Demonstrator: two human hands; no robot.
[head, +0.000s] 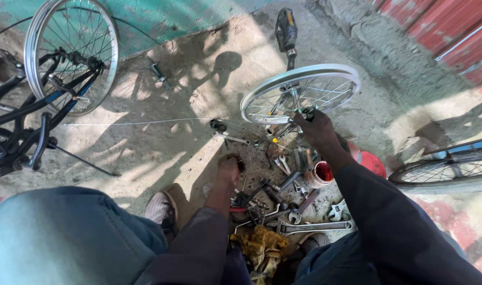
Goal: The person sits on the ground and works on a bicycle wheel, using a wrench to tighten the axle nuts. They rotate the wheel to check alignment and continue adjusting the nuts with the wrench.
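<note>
A spoked silver bicycle wheel (304,91) lies tilted over the ground in front of me, with a black pedal and crank (286,32) sticking up behind it. My right hand (315,127) grips the wheel at its hub axle. My left hand (229,168) reaches down to the ground beside a heap of tools and closes on a small dark part; what the part is cannot be told. The tool heap (288,203) holds several spanners, pliers and small metal parts.
A red tin of grease (320,174) stands by the tools, a red round object (370,162) behind it. A yellow rag (262,248) lies near my knees. A black bicycle frame with a wheel (67,58) stands left. Another tyre (447,171) is right. My shoe (161,208) rests on the concrete.
</note>
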